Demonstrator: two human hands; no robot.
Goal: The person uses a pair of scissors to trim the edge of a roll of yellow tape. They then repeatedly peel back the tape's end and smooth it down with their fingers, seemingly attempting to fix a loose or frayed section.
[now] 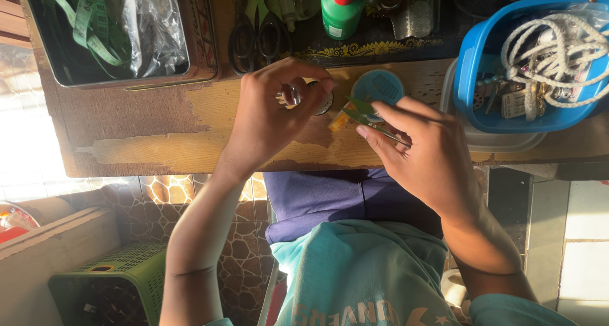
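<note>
Left hand: fingers curled together and clamped on a small shiny metal piece, pinched between thumb and fingertips above the wooden table; what the piece is exactly is too small to tell.
Right hand: fingers closed around a slim green-handled tool, its tip pointing toward 10 o'clock, at the metal piece.
Where the metal piece sits: near the middle of the view, at 9 o'clock of the round blue lid and at 6 o'clock of the green bottle with a red cap.
Handling, metal piece: I judge it light, hard and slick; small enough to slip, so a fingertip pinch on its sides suits it.
Handling, green-handled tool: looks light and stiff, thin; best held along the handle, away from the tip.
Small orange thing: lies on the table just beside the tool, partly hidden.
Count, hands: two, both the person's own.
Count, bottles: one.
Count, scissors: two pairs, black handles, at 12 o'clock of the left hand.
Count, blue tubs: one, at 2 o'clock, holding white cord and small oddments.
Count, metal trays: one, at 10 o'clock, with a green measuring tape and clear plastic.
</note>
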